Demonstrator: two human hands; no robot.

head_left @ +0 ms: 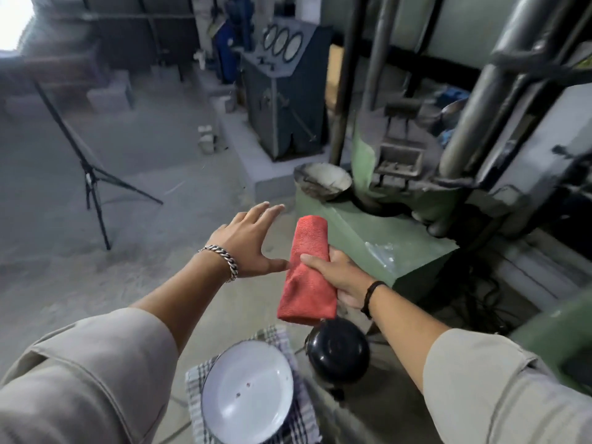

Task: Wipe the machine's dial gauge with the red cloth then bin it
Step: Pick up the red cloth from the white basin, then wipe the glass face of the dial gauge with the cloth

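Note:
My right hand (339,274) grips a folded red cloth (306,277) around its middle, holding it upright in front of me. Just left of the cloth, my left hand (248,241) is stretched out flat with fingers spread, its thumb almost touching the cloth, and holds nothing. Far ahead, a dark blue cabinet (282,110) carries three round dial gauges (283,43) on its sloped top. The gauges are well beyond both hands. No bin is visible.
A green machine base (384,245) with grey steel columns (480,97) stands to my right, and a worn bowl (323,184) rests on it. Below my hands are a white enamel dish (246,392) on a checked cloth and a black round object (339,347). A black tripod (89,174) stands on the dusty floor at left.

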